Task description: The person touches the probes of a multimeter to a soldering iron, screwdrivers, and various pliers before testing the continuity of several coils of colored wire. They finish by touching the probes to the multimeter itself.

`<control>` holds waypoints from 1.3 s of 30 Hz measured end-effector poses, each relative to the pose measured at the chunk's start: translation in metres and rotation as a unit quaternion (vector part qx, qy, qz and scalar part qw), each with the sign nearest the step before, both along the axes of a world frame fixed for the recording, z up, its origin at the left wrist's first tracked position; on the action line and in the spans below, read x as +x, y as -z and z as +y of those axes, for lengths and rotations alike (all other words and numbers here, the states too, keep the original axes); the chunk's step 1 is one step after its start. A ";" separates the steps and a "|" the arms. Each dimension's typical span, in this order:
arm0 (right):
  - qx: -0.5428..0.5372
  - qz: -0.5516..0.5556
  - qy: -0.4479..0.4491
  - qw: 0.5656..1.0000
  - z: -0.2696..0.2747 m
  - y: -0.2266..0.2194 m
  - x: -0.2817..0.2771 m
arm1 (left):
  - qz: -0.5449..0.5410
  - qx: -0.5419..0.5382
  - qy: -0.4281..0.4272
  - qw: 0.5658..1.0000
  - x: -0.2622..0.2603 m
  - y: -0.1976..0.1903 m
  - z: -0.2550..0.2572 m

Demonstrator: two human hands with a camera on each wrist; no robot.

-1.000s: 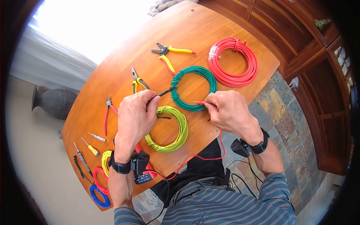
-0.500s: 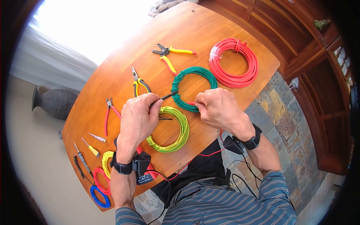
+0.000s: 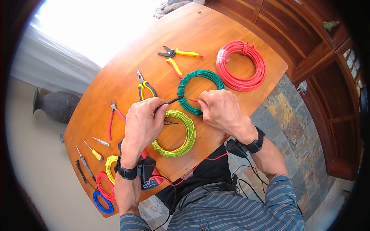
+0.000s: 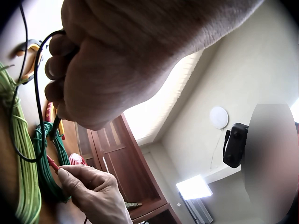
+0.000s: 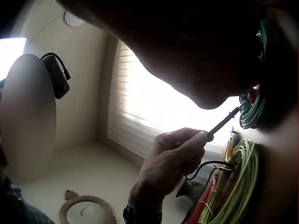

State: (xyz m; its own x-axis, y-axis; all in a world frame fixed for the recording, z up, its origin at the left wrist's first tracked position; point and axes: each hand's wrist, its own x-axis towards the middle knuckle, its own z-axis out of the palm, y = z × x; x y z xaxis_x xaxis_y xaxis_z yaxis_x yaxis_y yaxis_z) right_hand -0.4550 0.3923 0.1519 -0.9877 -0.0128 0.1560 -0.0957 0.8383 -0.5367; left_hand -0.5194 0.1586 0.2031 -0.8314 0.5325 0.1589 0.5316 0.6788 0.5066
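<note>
In head view, pinching the black probe point(image 3: 174, 101) with left grip point(image 3: 144, 121) and the red probe point(image 3: 194, 100) with right grip point(image 3: 223, 112), above the green coil point(image 3: 182, 87); from left wrist, holding the red probe; from right wrist, the black one.

Pale print I cannot read

Near the edge of the table point(image 3: 210, 131) closest to me, the dark panel of a red-edged device point(image 3: 150, 184) carries small pale marks like lettering; they are too tiny and blurred for me to pick out a word or number. On the thick red coil point(image 3: 261, 66) farther off sits a whitish wrap point(image 3: 221, 55), and whether it bears any print I cannot tell. No brand or sign is legible to me.
</note>
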 end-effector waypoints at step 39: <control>-0.008 -0.005 0.026 1.000 -0.004 -0.001 -0.001 | -0.016 0.021 0.031 0.999 0.001 0.010 -0.005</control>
State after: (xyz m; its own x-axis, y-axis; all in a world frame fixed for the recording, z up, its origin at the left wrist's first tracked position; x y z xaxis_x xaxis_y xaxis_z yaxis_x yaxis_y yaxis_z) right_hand -0.4559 0.3886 0.1528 -0.9884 0.0406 0.1462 -0.0472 0.8338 -0.5501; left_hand -0.5186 0.1535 0.1930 -0.8024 0.5763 0.1554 0.5546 0.6236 0.5510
